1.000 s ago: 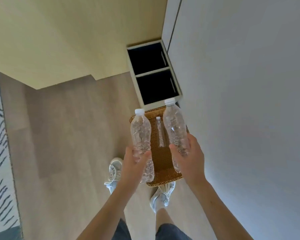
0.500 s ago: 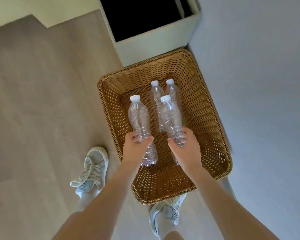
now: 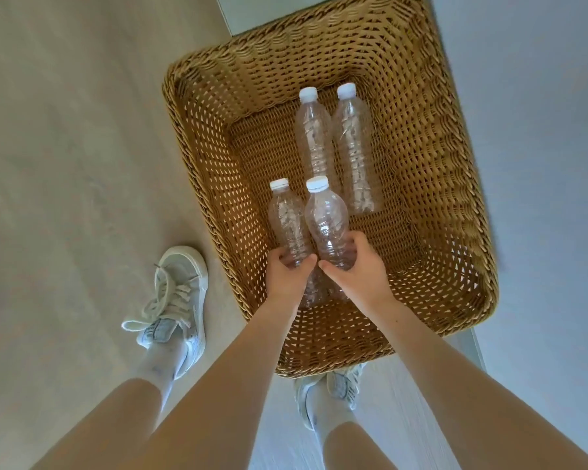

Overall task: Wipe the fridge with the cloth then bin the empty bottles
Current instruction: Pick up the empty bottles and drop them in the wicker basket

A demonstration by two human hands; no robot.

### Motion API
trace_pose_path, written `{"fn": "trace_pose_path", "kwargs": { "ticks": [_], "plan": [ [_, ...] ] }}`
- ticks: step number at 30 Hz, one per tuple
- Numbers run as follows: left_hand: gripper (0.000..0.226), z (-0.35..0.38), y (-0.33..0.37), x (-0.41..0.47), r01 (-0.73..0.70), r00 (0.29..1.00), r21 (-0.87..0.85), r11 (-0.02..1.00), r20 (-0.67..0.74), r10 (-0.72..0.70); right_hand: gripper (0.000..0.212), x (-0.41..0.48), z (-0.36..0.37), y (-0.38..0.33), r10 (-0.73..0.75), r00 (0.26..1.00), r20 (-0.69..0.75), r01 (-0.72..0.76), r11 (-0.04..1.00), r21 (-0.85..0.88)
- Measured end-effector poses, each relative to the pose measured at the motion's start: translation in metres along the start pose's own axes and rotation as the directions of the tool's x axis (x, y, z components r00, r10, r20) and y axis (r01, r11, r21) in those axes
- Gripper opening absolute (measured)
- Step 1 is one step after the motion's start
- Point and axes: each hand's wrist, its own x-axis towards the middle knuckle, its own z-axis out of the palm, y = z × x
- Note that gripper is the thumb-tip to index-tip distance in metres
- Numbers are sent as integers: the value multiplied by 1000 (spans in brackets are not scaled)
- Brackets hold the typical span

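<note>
Gripping bottles (image 3: 326,222), fingers (image 3: 357,239) around bases

- We see soft, even daylight; overall bright, no harsh glare.
- Faint highlights on the clear bottles (image 3: 353,157).
- Basket (image 3: 455,164) rim looks smeared w/ motion blur at right.
- Wide-angle bends edges; forearms near the lens stretch.
</note>
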Motion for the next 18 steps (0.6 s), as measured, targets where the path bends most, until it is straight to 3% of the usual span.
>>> {"fn": "trace_pose_path", "kwargs": {
  "ticks": [7, 13, 18],
  "plan": [
    [61, -7, -7, 7, 17, 1000, 13, 1000, -4, -17, 64, 7, -11, -6, 19, 990, 137, -12, 998, -56],
    [64, -6, -4, 6, 21, 1000, 42, 999, -5, -21, 55, 2, -22, -6, 94, 990, -110, -92, 995, 23],
    [68, -3, 2, 10, 5, 1000, 74, 997, 5, -6, 50, 6, -30, -7, 170, 959, -226, -168, 985, 28]
  ]
}}
